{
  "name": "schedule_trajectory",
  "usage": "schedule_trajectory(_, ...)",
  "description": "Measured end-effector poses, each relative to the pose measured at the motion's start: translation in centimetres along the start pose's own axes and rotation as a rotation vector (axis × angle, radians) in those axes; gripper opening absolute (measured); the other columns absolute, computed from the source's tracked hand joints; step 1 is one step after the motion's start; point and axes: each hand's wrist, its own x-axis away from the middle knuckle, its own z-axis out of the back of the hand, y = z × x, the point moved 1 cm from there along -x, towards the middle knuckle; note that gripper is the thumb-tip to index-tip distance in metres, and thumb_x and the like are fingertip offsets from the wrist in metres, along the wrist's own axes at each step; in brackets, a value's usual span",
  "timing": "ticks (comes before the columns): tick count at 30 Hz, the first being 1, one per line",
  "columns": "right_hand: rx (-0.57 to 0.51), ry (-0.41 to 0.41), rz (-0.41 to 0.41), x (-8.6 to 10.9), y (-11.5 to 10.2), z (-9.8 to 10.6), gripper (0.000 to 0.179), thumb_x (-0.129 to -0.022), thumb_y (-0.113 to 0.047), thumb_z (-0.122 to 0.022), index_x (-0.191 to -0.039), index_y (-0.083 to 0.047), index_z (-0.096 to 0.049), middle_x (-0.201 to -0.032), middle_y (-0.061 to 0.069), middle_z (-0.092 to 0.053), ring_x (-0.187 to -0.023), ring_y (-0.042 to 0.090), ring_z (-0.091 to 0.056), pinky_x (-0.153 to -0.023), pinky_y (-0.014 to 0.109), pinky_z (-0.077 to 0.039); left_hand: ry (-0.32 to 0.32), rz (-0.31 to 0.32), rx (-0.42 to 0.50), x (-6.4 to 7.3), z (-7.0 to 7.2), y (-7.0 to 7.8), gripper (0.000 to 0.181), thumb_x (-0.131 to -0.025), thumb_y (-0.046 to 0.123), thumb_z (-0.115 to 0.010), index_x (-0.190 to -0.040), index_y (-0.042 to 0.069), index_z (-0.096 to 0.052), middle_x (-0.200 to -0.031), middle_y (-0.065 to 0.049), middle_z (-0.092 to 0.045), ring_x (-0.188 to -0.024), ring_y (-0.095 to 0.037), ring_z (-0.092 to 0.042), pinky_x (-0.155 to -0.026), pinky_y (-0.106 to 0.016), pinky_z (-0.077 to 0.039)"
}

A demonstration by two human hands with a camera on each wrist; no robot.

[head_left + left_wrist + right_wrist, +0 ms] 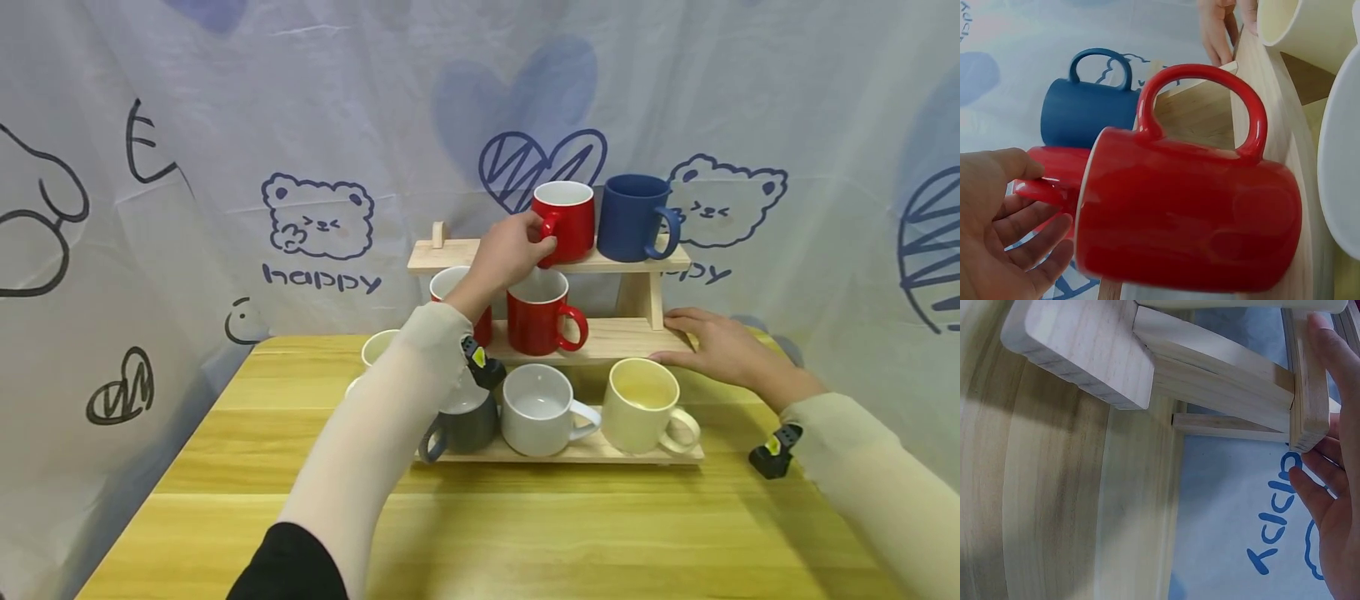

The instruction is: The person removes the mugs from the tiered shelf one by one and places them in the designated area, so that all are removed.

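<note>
Farthest left, below the left hand, the rim of a cream mug shows past the forearm, with a second pale rim just under it, mostly hidden. Directly below the left hand, a partly covered red mug with a white inside stands on the middle shelf, and a dark grey mug lower still. The left hand's thumb and fingers pinch the handle of the top red mug, which is upright at the top shelf, its white inside showing. Beneath that grip are another red mug, handle pointing right, and a white mug on the bottom shelf. Just right of the pinched mug stands a blue mug; below it, near the right hand, is a pale yellow mug.

The left forearm, with its pale sleeve and black wrist camera, crosses in front of the left-hand mugs. A small wooden peg rises left of the pinching fingers. The right hand holds the right end of the middle shelf of the wooden rack, its thumb and fingers around the board.

Under both hands spreads a wood-grained table; behind them hangs a pale sheet printed with hearts, bears and "happy".
</note>
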Motion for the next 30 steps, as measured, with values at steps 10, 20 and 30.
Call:
schedule_trajectory(10, 0.004, 0.038, 0.02, 0.4, 0.0, -0.1, 0.082, -0.087, -0.061, -0.062, -0.136, 0.004, -0.053, -0.14, 0.026, -0.047, -0.124, 0.048, -0.047, -0.098, 0.061, -0.041, -0.045, 0.095, 0.257, 0.2, 1.4, -1.3, 0.032, -0.098, 0.015, -0.058, -0.129, 0.004, -0.058, -0.111, -0.01, -0.063, -0.094, -0.022, -0.061, -0.079, -0.027, -0.056)
schedule_trajectory(20, -0.021, 0.083, 0.034, 0.6, 0.2, -0.7, 0.08, -0.088, -0.059, -0.064, -0.137, 0.003, -0.052, -0.139, 0.027, -0.047, -0.124, 0.049, -0.046, -0.098, 0.062, -0.04, 0.003, 0.138, 0.358, 0.5, 1.9, -2.3, 0.025, -0.1, 0.027, -0.058, -0.114, 0.008, -0.063, -0.101, -0.011, -0.063, -0.09, -0.021, -0.057, -0.074, -0.027, -0.057)
schedule_trajectory(30, -0.016, 0.319, 0.257, 1.2, -0.5, -1.2, 0.054, -0.082, -0.03, -0.08, -0.126, -0.002, -0.062, -0.119, 0.021, -0.062, -0.111, 0.042, -0.057, -0.093, 0.058, -0.045, 0.115, 0.202, 0.477, 0.8, 2.4, -2.9, 0.027, -0.1, 0.019, -0.059, -0.122, 0.008, -0.067, -0.107, -0.009, -0.063, -0.099, -0.022, -0.056, -0.079, -0.031, -0.057)
